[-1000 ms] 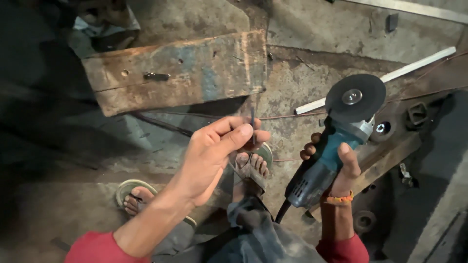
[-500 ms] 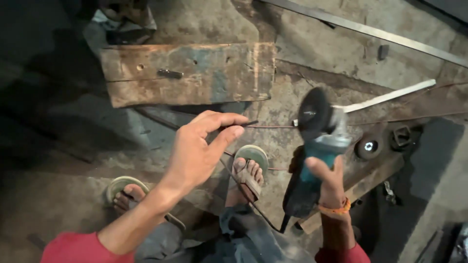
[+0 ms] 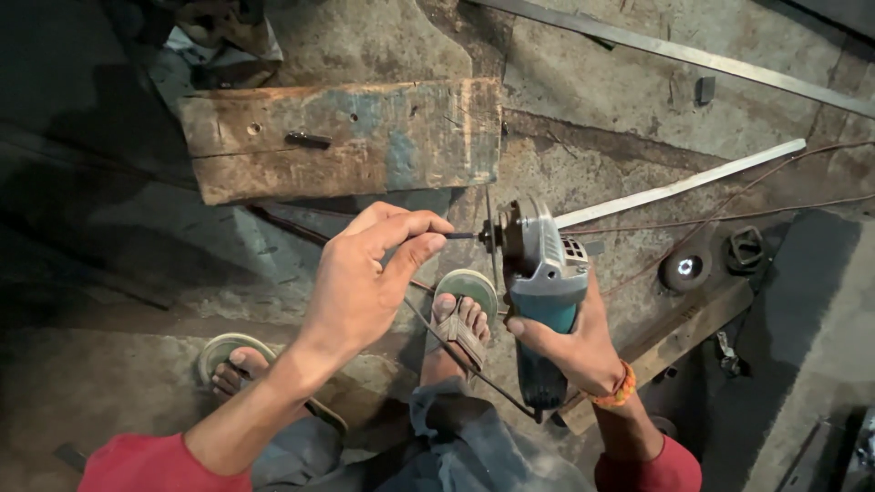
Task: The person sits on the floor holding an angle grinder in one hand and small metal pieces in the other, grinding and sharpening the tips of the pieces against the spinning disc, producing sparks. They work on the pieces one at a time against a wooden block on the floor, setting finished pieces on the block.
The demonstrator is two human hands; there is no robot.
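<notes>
Head view, looking straight down: the right hand [image 3: 570, 342] has its grip wrapped shut around the body of a teal and grey angle grinder [image 3: 540, 273], nose pointing away from the person, its thin cutting disc [image 3: 493, 239] seen edge-on at the grinder's left side. The left hand [image 3: 365, 273] comes in from the left, thumb and forefinger pinched closed on a slim dark rod [image 3: 458, 235]. It could be a small key or pin; the view is too coarse to say which.

Here is the relation that counts: the rod lies level, its long axis running left to right, tip aimed straight at the hub of the disc and looking to touch it. So the disc sits just right of the left fingertips, and the left hand is the nearer one to that hub.

Below, two sandalled feet on the concrete floor [image 3: 592, 100]. Beyond the hands lies a worn wooden plank [image 3: 337, 137], and a pale flat metal bar [image 3: 684, 182] angles off to the right.
</notes>
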